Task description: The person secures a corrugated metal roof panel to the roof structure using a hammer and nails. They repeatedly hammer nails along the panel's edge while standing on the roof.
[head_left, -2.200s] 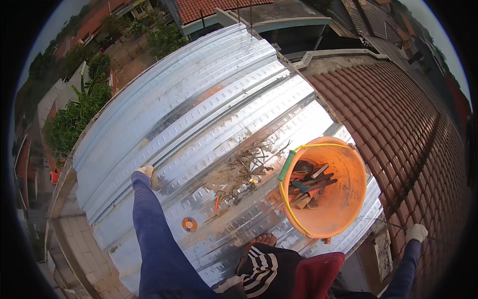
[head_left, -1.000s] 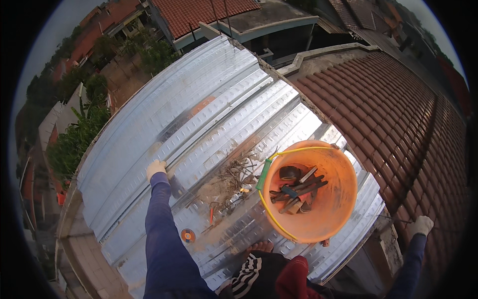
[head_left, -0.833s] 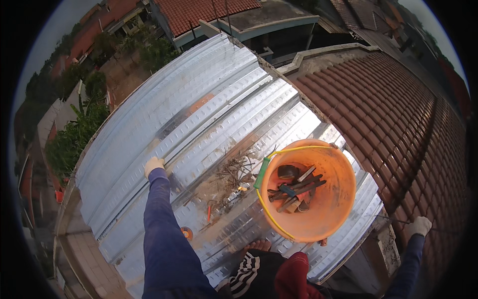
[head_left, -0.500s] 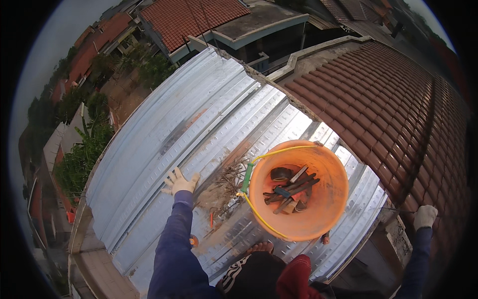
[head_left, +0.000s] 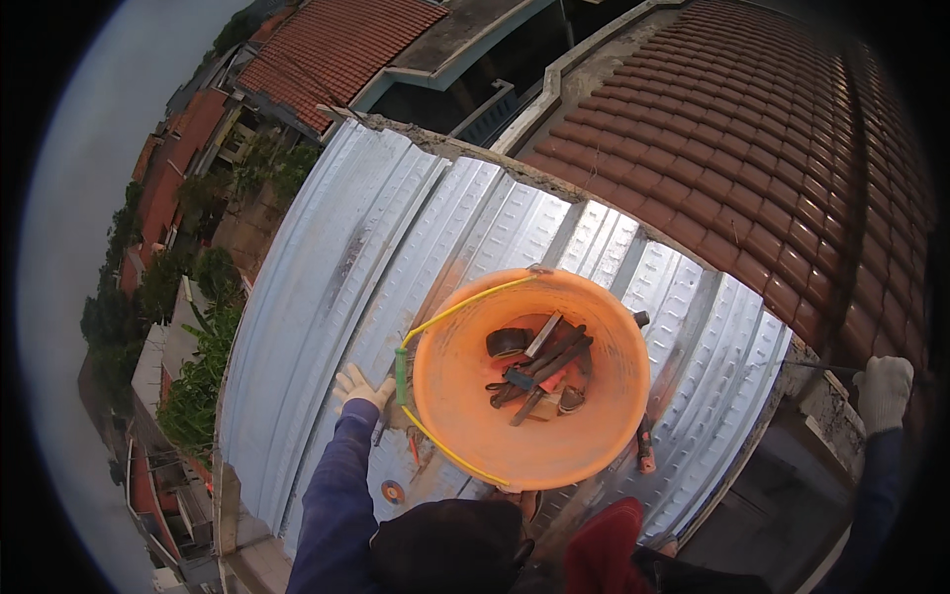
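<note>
My left hand, in a pale glove, lies with fingers spread on the ribbed silver metal sheeting, just left of an orange bucket. The bucket has a yellow handle with a green grip and holds several dark tools, a roll among them. My right hand, also gloved, is closed on a thin dark rod at the far right, beyond the sheeting's edge. A small orange-rimmed disc lies below my left hand, and a red-handled tool is right of the bucket.
A brown tiled roof rises beyond the sheeting's rough concrete edge. A dark drop lies at lower right. Red roofs, trees and lower buildings stand beyond the left and far edges. My legs and dark clothing show at the bottom.
My left hand has gone from a closed grasp on a rib to spread fingers beside the bucket. The view has swung, and the bucket appears larger and further left. My right hand still grips.
</note>
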Available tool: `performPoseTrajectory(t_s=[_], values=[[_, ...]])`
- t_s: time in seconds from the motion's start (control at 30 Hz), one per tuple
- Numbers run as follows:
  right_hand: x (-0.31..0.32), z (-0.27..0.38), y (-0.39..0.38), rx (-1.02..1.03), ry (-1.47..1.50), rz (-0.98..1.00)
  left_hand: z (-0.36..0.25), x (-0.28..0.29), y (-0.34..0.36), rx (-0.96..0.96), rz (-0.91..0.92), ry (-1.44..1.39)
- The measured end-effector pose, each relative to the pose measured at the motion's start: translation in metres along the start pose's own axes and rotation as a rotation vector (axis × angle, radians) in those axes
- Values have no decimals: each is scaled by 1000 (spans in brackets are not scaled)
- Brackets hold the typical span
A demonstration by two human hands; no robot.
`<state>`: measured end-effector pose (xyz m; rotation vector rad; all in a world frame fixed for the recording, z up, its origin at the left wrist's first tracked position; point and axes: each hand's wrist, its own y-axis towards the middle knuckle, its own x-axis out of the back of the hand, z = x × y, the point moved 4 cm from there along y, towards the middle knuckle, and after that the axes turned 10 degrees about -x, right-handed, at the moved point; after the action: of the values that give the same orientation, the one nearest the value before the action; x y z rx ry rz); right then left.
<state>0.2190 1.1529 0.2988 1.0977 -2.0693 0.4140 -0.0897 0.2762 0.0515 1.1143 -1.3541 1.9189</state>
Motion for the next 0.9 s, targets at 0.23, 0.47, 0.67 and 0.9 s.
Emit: performPoseTrajectory(t_s=[0.23,0.47,0.67,0.9], values=[[-11,3,-1,24,45,-72,43,-26,50,25,26,187],[-18,-4,3,-38,51,10,18,-12,32,55,47,56],[11,2,0,-31,103,-22,-5,6,1,86,88,-61],[16,13,-3,-72,32,38,-8,29,-27,130,95,-126]])
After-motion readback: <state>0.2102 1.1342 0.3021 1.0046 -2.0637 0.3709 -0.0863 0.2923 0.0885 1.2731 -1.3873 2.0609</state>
